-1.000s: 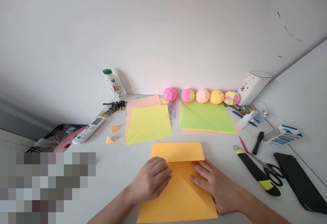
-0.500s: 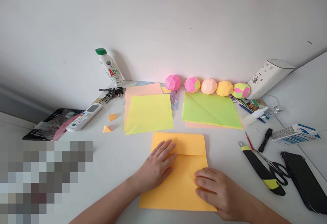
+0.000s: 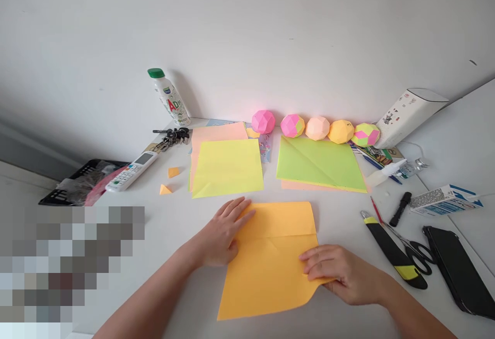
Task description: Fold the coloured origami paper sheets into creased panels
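An orange sheet of paper (image 3: 266, 277) lies on the table in front of me, its far strip folded over along a crease. My left hand (image 3: 220, 233) rests at the upper left edge of the sheet, fingers stretched out over it and the thumb near its side. On the other side, my right hand (image 3: 332, 269) grips the sheet's right edge. The lower right part curls up from the table there, and the thumb is partly hidden beneath the paper.
Beyond the sheet lie yellow paper (image 3: 228, 168) and green paper (image 3: 320, 163), with several faceted paper balls (image 3: 317, 128) behind. A utility knife (image 3: 390, 248), scissors (image 3: 419, 256) and a phone (image 3: 460, 272) are at right. A remote control (image 3: 131, 171) and bottle (image 3: 170, 96) are at left.
My left hand has slid left to the sheet's edge. My right hand has taken hold of the right edge and lifted the lower right part, which now curls.
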The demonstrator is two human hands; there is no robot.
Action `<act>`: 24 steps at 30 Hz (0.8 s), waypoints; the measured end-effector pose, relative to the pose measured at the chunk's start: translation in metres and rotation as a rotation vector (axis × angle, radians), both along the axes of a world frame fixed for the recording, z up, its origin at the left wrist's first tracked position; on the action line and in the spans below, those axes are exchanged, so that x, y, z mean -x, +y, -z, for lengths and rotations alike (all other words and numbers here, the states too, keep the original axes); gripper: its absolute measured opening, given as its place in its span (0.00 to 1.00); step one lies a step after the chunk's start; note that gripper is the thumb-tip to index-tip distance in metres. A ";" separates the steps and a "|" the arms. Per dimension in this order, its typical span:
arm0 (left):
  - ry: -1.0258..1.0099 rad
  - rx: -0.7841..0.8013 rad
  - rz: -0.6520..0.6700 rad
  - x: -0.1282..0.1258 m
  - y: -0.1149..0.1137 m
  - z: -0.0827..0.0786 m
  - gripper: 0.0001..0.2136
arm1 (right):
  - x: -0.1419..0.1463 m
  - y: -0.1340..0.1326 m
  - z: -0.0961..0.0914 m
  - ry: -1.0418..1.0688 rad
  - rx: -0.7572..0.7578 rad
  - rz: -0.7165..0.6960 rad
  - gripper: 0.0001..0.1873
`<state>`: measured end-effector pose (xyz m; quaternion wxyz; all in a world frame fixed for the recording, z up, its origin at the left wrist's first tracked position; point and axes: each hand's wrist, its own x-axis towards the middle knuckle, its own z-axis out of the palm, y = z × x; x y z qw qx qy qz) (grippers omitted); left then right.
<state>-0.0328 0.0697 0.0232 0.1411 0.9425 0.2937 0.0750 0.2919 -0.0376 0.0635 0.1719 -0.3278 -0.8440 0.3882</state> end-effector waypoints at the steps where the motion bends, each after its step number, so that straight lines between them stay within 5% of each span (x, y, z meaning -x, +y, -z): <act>1: -0.003 0.011 0.010 0.000 0.000 0.000 0.41 | -0.002 0.001 -0.001 0.000 0.048 0.001 0.14; 9: -0.149 -0.029 0.028 -0.007 0.000 0.000 0.30 | -0.006 0.001 -0.008 -0.103 0.209 -0.075 0.11; 14: -0.301 0.146 0.029 -0.009 0.008 -0.004 0.22 | -0.013 0.005 -0.012 -0.073 0.279 -0.123 0.30; 16: -0.334 0.190 0.041 -0.007 0.014 -0.004 0.21 | -0.016 0.008 -0.010 -0.047 0.261 -0.047 0.28; 20: -0.385 0.267 0.035 0.000 0.023 -0.002 0.22 | -0.016 0.014 0.004 -0.187 -0.126 0.307 0.15; 24: -0.414 0.367 0.020 0.004 0.028 0.000 0.23 | -0.006 0.022 0.020 -0.431 -0.534 0.295 0.33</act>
